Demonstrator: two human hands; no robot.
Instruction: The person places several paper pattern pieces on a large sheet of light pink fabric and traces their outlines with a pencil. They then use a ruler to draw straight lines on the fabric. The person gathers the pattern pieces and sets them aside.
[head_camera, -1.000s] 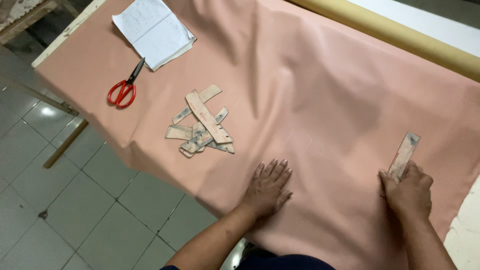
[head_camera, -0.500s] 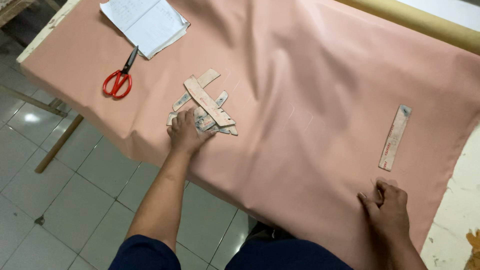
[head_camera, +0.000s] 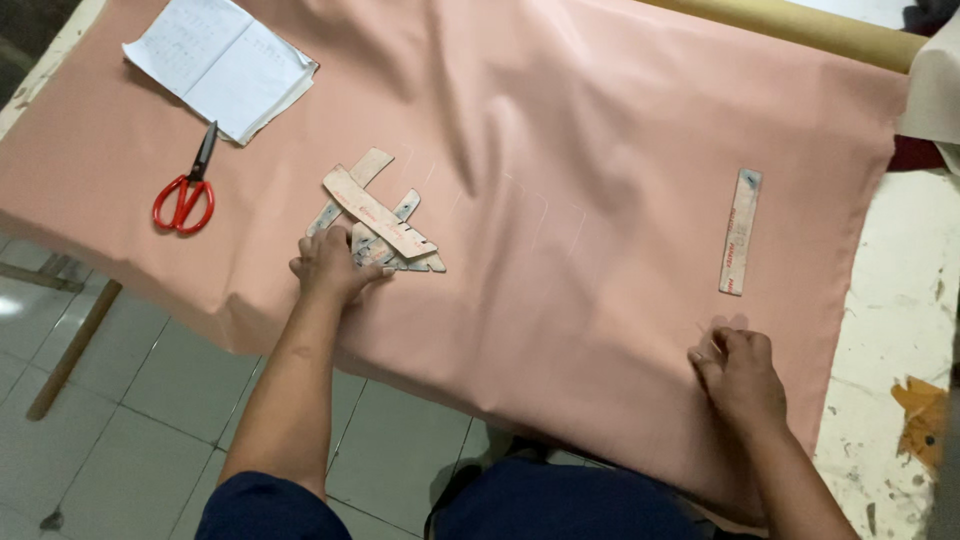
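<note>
The left hand (head_camera: 333, 265) lies on the pink fabric (head_camera: 600, 150) at the lower left edge of a pile of cardboard pattern strips (head_camera: 380, 222). Its fingers are loosely spread and rest against the bottom pieces of the pile; they touch the strips, but no piece is closed between them. The pile fans out from the hand toward one and two o'clock, with one long strip lying slantwise on top.

The right hand (head_camera: 738, 372) rests on the fabric near its front edge, well apart from the pile, at about four o'clock from it. Its fingers are curled together with the tips down on the cloth; whether they pinch anything cannot be told. A single long strip (head_camera: 740, 231) lies flat on the fabric at twelve o'clock from this hand, near it but not touching.

At about ten o'clock from the left hand lie red-handled scissors (head_camera: 185, 192), and beyond them, toward eleven o'clock, a folded white paper (head_camera: 222, 62). A cardboard roll (head_camera: 800, 22) runs along the far edge.
</note>
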